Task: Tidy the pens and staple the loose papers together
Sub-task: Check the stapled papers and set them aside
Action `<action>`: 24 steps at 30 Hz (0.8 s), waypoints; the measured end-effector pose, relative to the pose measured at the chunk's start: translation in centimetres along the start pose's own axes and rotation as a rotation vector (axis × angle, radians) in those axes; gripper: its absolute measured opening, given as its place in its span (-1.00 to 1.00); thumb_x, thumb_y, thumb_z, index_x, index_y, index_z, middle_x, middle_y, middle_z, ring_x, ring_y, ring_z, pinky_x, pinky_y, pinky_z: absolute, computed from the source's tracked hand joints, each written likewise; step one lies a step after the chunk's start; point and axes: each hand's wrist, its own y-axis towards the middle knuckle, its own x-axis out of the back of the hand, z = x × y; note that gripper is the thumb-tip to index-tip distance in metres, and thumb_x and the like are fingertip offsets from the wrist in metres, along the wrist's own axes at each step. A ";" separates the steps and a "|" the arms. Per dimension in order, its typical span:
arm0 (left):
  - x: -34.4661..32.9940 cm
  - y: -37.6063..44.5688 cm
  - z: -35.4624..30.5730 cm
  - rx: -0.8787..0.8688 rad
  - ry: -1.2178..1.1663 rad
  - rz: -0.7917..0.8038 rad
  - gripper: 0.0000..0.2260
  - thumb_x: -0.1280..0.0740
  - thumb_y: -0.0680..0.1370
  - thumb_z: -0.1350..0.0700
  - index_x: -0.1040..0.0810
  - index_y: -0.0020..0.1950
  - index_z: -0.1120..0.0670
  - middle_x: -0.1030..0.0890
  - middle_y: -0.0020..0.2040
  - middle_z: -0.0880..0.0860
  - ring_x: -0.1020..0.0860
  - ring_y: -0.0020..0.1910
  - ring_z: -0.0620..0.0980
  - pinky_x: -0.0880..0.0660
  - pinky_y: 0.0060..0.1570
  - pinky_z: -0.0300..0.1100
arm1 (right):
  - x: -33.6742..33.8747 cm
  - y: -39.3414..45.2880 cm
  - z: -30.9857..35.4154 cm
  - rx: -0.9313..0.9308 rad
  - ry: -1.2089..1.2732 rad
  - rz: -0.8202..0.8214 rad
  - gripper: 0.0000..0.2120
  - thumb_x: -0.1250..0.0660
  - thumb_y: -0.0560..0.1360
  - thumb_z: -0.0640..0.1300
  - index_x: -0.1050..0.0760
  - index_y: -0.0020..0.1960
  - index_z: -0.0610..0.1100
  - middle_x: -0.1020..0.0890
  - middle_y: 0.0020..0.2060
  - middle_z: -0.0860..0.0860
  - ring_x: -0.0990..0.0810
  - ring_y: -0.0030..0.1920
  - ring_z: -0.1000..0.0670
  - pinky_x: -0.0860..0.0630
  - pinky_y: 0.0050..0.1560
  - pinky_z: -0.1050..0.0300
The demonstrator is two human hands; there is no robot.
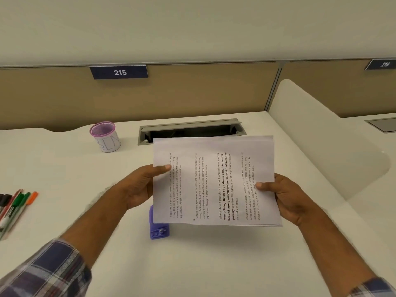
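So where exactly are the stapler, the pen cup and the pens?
stapler (159,230), head view, on its purple end showing below the papers.
pen cup (106,137), head view, on its mesh wall.
pens (16,205), head view, on the green marker in the bunch.

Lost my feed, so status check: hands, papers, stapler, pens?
Left hand and right hand both grip the papers, held above desk. Purple stapler partly hidden beneath them. Pens loose at left; pen cup empty.
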 end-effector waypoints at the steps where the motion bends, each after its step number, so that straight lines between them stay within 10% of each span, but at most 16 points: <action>1: -0.2 0.2 -0.1 0.003 0.026 -0.016 -0.65 -0.41 0.52 0.09 -0.55 0.29 0.10 -0.67 0.17 0.19 -0.65 0.09 0.24 -0.61 0.02 0.13 | 0.1 0.0 0.0 0.009 -0.006 -0.009 -0.69 -0.32 0.46 -0.32 -0.56 0.19 -0.21 -0.68 0.08 -0.19 -0.69 -0.01 -0.19 -0.65 0.01 -0.09; 14: -4.6 0.2 1.8 -0.464 0.180 -0.305 -0.90 -0.38 0.57 0.13 -0.66 -0.03 -0.06 -0.72 -0.08 -0.06 -0.67 -0.10 -0.05 -0.61 -0.15 -0.24 | -1.2 -0.2 -1.8 0.407 -0.292 -0.371 -0.84 -0.38 0.50 -0.25 -0.60 -0.03 0.00 -0.70 -0.07 0.07 -0.70 -0.08 0.05 -0.64 -0.06 0.17; 24: -6.0 1.2 5.9 -0.400 0.246 -0.435 -0.88 -0.41 0.55 0.14 -0.64 0.08 0.09 -0.68 -0.10 -0.03 -0.65 -0.07 0.00 -0.58 -0.12 -0.26 | -1.6 0.2 -7.5 0.360 -0.310 -0.468 -0.83 -0.37 0.52 -0.22 -0.55 0.00 0.05 -0.68 -0.06 0.01 -0.67 0.00 -0.05 -0.62 0.04 -0.06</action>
